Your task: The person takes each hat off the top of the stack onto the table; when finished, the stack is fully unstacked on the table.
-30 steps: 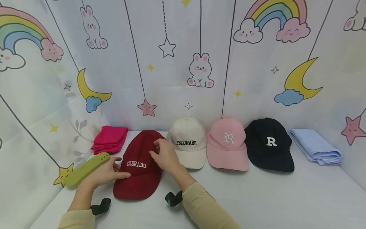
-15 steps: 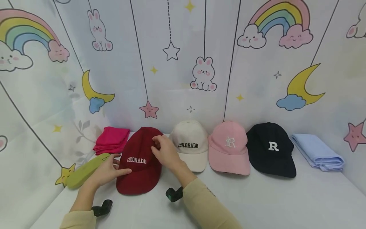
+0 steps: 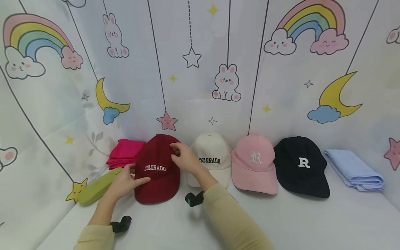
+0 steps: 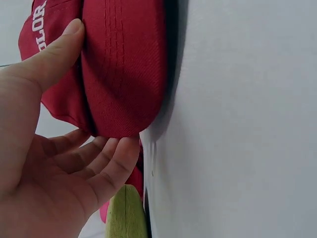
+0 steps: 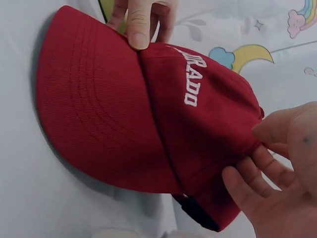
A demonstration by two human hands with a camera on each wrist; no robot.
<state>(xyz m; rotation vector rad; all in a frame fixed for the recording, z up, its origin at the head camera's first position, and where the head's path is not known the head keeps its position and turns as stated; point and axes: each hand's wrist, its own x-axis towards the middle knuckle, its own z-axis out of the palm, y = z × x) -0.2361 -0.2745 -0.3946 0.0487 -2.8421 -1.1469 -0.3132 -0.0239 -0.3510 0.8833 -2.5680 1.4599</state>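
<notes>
A dark red baseball cap (image 3: 157, 185) with white COLORADO lettering stands at the left end of the row of caps, its brim toward me. My left hand (image 3: 122, 183) holds its left side. In the left wrist view, the thumb lies on the seam above the brim (image 4: 124, 64) and the other fingers reach under the edge. At the upper right of the crown, my right hand (image 3: 186, 159) pinches the fabric. The right wrist view has the thumb and fingers of that hand (image 5: 282, 173) around the crown's side, near a dark strap at the rear.
Right of the red cap stand a cream cap (image 3: 210, 149), a pink cap (image 3: 253, 177) and a black cap (image 3: 300, 180). A folded light blue cloth (image 3: 354, 170) lies at far right. Behind my left hand are a green glasses case (image 3: 97, 189) and a folded magenta cloth (image 3: 124, 152).
Both hands have shifted the red cap back toward the wall, and it stands straighter, nearer the line of the other caps. The head view has moved slightly too.
</notes>
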